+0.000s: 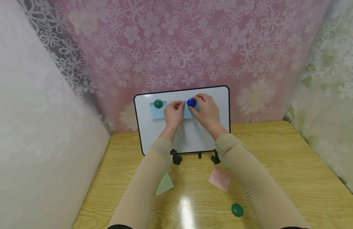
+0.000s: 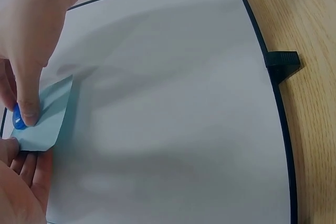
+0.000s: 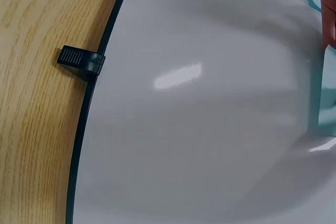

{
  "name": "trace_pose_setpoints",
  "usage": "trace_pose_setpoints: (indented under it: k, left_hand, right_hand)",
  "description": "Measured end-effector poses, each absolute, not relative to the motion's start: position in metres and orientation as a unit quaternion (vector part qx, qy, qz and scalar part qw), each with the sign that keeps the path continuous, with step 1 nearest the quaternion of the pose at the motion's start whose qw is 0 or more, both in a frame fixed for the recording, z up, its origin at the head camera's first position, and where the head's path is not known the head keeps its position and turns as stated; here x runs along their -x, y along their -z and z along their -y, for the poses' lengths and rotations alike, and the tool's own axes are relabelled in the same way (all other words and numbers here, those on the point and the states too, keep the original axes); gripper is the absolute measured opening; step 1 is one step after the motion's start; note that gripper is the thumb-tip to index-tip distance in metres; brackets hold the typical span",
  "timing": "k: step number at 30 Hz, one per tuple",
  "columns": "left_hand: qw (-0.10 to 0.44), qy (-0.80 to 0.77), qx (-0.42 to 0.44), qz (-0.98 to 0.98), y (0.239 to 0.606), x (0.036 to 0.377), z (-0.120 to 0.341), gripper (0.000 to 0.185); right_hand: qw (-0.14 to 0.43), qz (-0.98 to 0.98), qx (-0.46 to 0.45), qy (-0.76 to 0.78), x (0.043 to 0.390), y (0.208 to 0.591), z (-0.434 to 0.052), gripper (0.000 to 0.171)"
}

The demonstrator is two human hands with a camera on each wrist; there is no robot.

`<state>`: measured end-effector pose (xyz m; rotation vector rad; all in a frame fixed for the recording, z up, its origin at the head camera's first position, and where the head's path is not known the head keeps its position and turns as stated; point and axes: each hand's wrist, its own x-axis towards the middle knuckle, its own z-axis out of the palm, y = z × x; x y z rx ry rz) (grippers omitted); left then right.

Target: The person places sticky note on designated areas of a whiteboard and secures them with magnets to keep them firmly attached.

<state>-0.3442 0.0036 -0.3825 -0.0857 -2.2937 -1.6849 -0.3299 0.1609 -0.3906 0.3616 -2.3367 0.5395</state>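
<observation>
A whiteboard (image 1: 193, 136) stands upright at the back of the table. On its upper middle lies a light blue note (image 1: 188, 114). My left hand (image 1: 174, 112) holds this note by its left edge against the board, fingers curled. My right hand (image 1: 205, 109) pinches a blue magnet (image 1: 191, 102) on the note's top. In the left wrist view a right fingertip (image 2: 29, 95) presses the blue magnet (image 2: 18, 120) onto the note (image 2: 47, 116), and my left hand (image 2: 18, 182) sits at the note's corner. The right wrist view shows only the note's edge (image 3: 328, 98).
Another blue note (image 1: 157, 113) is pinned at the board's upper left by a green magnet (image 1: 158, 103). On the wooden table (image 1: 294, 165) lie a green note (image 1: 165, 185), a pink note (image 1: 220, 179) and a loose green magnet (image 1: 237, 210). Curtains close in the back and sides.
</observation>
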Motion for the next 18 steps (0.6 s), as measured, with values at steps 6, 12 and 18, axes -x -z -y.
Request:
trace_pose_setpoints:
  k: [6, 12, 18]
  left_hand:
    - [0.139, 0.58, 0.034, 0.802, 0.3814, 0.3432, -0.0033, 0.024]
    - [0.13, 0.585, 0.032, 0.8, 0.38, 0.3408, -0.0025, 0.025]
    - [0.131, 0.583, 0.031, 0.801, 0.3794, 0.34, -0.0025, 0.025]
  right_hand:
    - [0.345, 0.906, -0.131, -0.209, 0.3303, 0.3891, -0.1585, 0.044]
    - [0.338, 0.913, -0.121, -0.195, 0.3329, 0.389, -0.1576, 0.044]
    - [0.341, 0.912, -0.117, -0.195, 0.334, 0.3888, -0.1567, 0.044]
